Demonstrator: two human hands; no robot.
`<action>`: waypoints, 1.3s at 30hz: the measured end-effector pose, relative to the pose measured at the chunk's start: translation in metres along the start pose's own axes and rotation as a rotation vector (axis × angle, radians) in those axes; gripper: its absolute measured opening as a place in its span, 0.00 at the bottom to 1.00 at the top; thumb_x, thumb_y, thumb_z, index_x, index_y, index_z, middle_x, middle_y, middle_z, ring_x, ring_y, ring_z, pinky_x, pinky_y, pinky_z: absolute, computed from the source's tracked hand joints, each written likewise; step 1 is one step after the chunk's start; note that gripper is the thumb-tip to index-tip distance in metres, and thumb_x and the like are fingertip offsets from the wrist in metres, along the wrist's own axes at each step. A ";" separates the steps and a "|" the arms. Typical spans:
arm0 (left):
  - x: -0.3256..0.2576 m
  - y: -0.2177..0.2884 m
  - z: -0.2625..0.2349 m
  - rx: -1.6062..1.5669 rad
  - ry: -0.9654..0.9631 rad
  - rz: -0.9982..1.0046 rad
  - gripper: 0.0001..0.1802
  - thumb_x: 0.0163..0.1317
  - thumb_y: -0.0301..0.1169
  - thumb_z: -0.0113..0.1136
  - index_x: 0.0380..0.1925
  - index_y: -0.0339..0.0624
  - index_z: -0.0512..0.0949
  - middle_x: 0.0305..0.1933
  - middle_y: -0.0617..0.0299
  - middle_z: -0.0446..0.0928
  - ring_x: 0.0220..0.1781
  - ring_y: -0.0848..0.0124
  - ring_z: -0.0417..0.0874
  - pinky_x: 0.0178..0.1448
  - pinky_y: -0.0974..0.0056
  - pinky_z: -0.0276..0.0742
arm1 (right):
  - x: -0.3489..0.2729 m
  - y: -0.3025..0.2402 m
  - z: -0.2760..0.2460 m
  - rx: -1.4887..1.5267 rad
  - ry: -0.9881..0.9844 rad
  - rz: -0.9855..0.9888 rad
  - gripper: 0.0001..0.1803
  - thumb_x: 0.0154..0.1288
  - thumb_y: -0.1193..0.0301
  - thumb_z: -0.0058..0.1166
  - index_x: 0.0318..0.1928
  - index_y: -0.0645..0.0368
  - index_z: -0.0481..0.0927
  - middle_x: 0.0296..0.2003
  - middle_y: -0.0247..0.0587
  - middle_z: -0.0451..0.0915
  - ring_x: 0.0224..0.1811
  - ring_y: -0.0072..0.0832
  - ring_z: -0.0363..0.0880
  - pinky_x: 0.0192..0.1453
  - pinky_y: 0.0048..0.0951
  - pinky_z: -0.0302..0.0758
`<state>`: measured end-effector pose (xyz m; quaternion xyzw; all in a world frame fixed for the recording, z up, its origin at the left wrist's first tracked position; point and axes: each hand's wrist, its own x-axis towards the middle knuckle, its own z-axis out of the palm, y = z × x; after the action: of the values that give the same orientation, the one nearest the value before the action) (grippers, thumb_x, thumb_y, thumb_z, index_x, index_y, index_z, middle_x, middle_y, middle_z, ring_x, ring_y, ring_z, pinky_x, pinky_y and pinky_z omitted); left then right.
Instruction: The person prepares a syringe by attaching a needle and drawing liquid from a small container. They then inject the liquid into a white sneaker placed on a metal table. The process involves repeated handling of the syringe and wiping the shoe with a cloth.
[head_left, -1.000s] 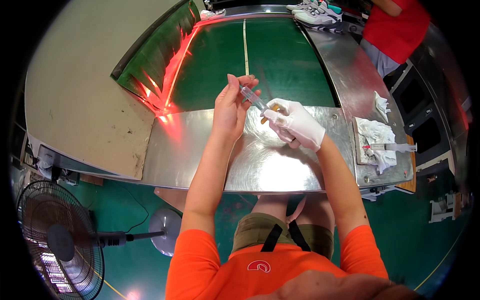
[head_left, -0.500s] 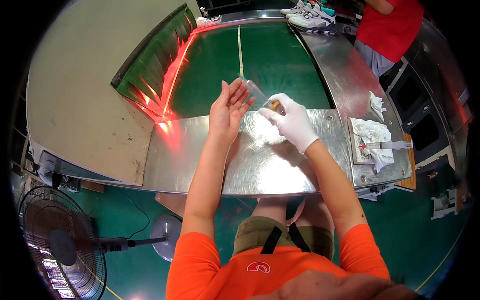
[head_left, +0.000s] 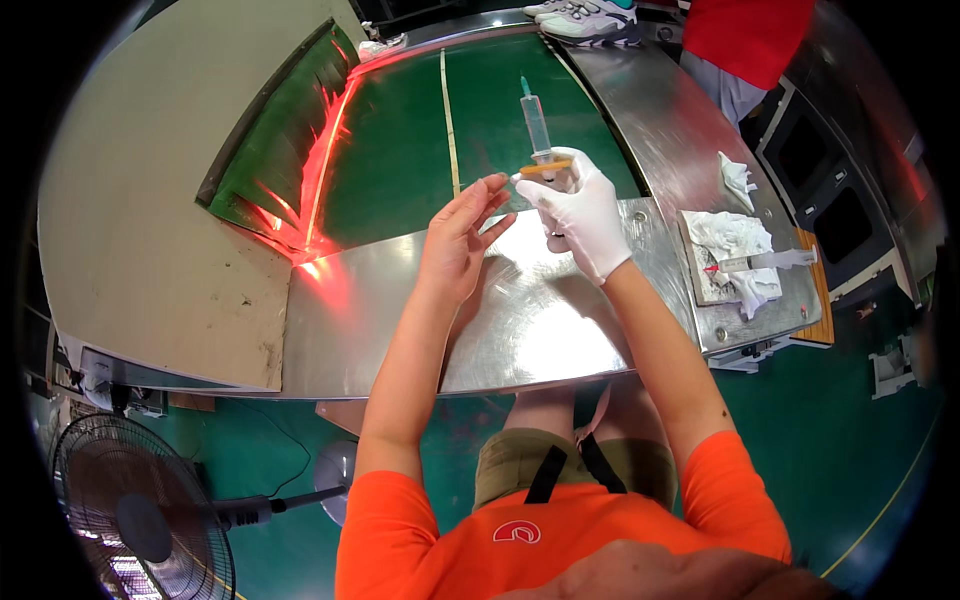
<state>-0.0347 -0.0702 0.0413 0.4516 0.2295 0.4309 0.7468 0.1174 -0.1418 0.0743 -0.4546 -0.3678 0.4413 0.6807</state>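
Note:
My right hand (head_left: pixel 580 205), in a white glove, grips a clear plastic syringe (head_left: pixel 535 125) that points up and away, with an orange flange at the fingers. My bare left hand (head_left: pixel 462 240) is beside it with fingers spread and empty, its fingertips close to the syringe's lower end. Both hands hover over the shiny steel table (head_left: pixel 380 320).
A green conveyor belt (head_left: pixel 400 150) runs away beyond the table, with red light along its left edge. White rags and a second syringe (head_left: pixel 765 262) lie on a tray at the right. A person in red (head_left: pixel 745 35) stands at the far right. A floor fan (head_left: pixel 140 520) stands at lower left.
The syringe has swung from lying low between the hands to pointing upright in my right hand. My left hand has let go of it and opened.

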 end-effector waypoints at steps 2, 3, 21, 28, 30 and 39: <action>-0.002 -0.003 0.004 0.043 -0.012 -0.001 0.19 0.71 0.40 0.55 0.55 0.40 0.78 0.58 0.61 0.77 0.63 0.66 0.73 0.67 0.53 0.70 | -0.001 -0.001 0.000 0.018 -0.015 0.002 0.22 0.60 0.75 0.63 0.53 0.62 0.70 0.33 0.34 0.78 0.18 0.13 0.66 0.14 0.18 0.56; -0.003 -0.004 0.006 0.064 -0.018 0.000 0.18 0.71 0.40 0.55 0.54 0.40 0.78 0.58 0.62 0.77 0.63 0.67 0.73 0.67 0.53 0.70 | -0.002 -0.001 0.000 0.005 -0.015 0.005 0.22 0.60 0.76 0.63 0.53 0.62 0.70 0.32 0.34 0.78 0.18 0.13 0.66 0.15 0.18 0.56; -0.003 -0.027 0.012 0.711 -0.001 0.429 0.15 0.66 0.36 0.63 0.51 0.48 0.84 0.60 0.63 0.77 0.60 0.65 0.74 0.63 0.62 0.70 | 0.004 0.012 -0.001 -0.067 0.148 -0.111 0.18 0.59 0.79 0.58 0.50 0.62 0.73 0.30 0.35 0.80 0.17 0.14 0.68 0.13 0.19 0.61; 0.005 -0.026 0.006 1.371 0.037 1.047 0.17 0.57 0.31 0.68 0.49 0.52 0.85 0.61 0.62 0.77 0.63 0.58 0.73 0.66 0.55 0.68 | -0.002 0.005 -0.001 0.019 0.170 0.027 0.16 0.58 0.80 0.56 0.48 0.65 0.73 0.28 0.36 0.79 0.17 0.14 0.68 0.12 0.20 0.64; 0.003 -0.022 0.007 1.468 0.047 1.096 0.18 0.57 0.29 0.68 0.49 0.50 0.85 0.62 0.63 0.77 0.64 0.58 0.73 0.67 0.57 0.67 | 0.000 0.006 -0.002 0.029 0.159 0.045 0.16 0.58 0.81 0.56 0.48 0.66 0.74 0.28 0.36 0.79 0.17 0.14 0.68 0.12 0.20 0.65; 0.001 -0.020 0.010 1.344 -0.024 1.008 0.17 0.58 0.26 0.66 0.50 0.49 0.85 0.63 0.63 0.76 0.66 0.57 0.72 0.69 0.57 0.65 | 0.005 0.012 -0.010 0.200 0.105 0.101 0.16 0.57 0.80 0.57 0.48 0.65 0.74 0.24 0.35 0.77 0.16 0.15 0.67 0.12 0.19 0.65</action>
<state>-0.0180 -0.0785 0.0287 0.8533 0.2004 0.4798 0.0394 0.1251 -0.1382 0.0604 -0.4249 -0.2625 0.4849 0.7180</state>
